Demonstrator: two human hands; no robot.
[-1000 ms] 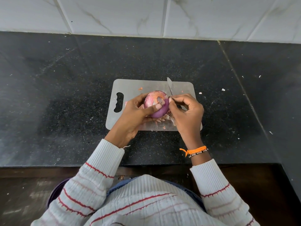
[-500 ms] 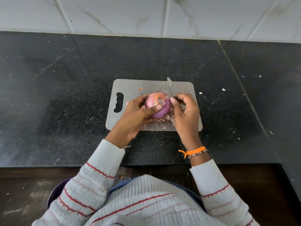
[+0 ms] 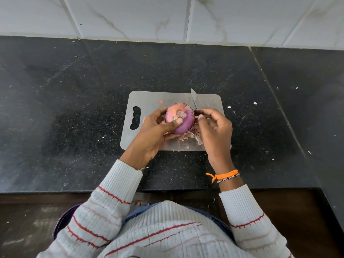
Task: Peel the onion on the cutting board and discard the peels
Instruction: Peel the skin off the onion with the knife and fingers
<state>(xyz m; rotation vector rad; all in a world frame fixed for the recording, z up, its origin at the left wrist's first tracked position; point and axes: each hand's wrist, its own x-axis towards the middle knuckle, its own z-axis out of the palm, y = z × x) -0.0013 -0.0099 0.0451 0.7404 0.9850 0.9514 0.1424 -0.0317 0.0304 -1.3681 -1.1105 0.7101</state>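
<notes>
Onion sits cupped in the left hand over the cutting board, thumb across its top. Right hand at 3 o'clock grips a knife, blade pointing to 12. Peels lie just below at 6.

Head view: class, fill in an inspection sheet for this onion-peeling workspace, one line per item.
Surface: black speckled countertop, pale crumbs scattered.
Job's things: onion partly peeled, purple flesh showing, held over the cutting board; loose peels on the board beneath it.
Clutter: knife, blade pointing away, by the right hand.
Hands: left hand grips the onion; right hand pinches at the onion's edge, where the knife lies.
Cables: nothing seen.
Surroundings: white marbled wall tiles; purple container below the counter edge.
</notes>
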